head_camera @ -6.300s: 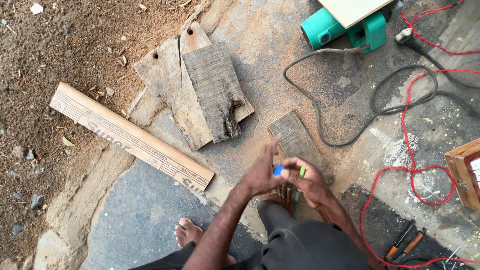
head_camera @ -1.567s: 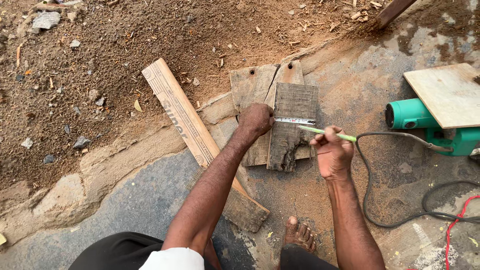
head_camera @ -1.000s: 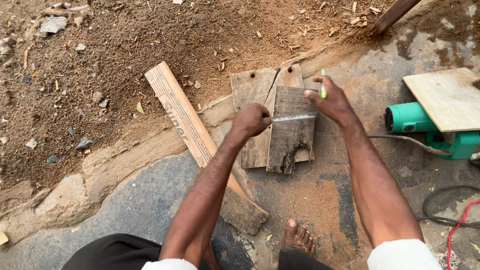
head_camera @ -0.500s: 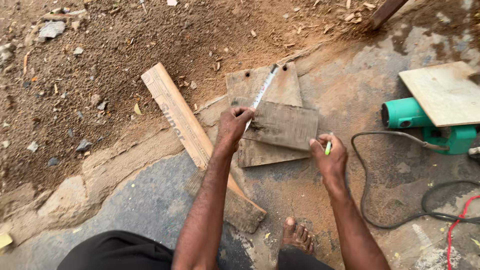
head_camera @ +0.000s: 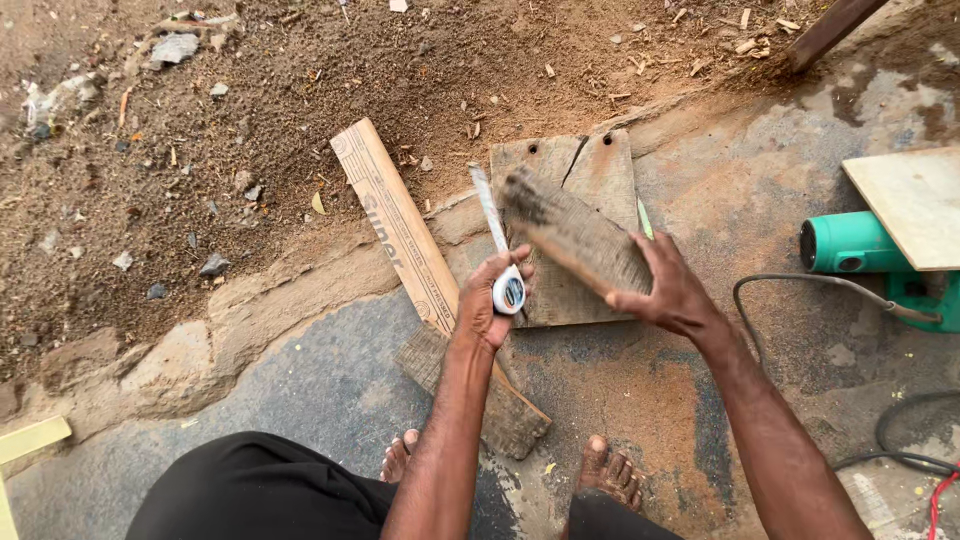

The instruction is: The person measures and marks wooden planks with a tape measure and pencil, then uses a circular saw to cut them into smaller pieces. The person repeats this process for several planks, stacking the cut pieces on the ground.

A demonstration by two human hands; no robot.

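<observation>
Partly blurred small board under right hand, pencil mostly hidden.

Left hand and right hand: bare, no gloves, rings or watch. Forearms bare, no sleeves in view. Black garment over the lap. Bare feet, no footwear; toes visible at lower frame.

ground: dirt w/ sawdust | stone slab | daylight
</observation>
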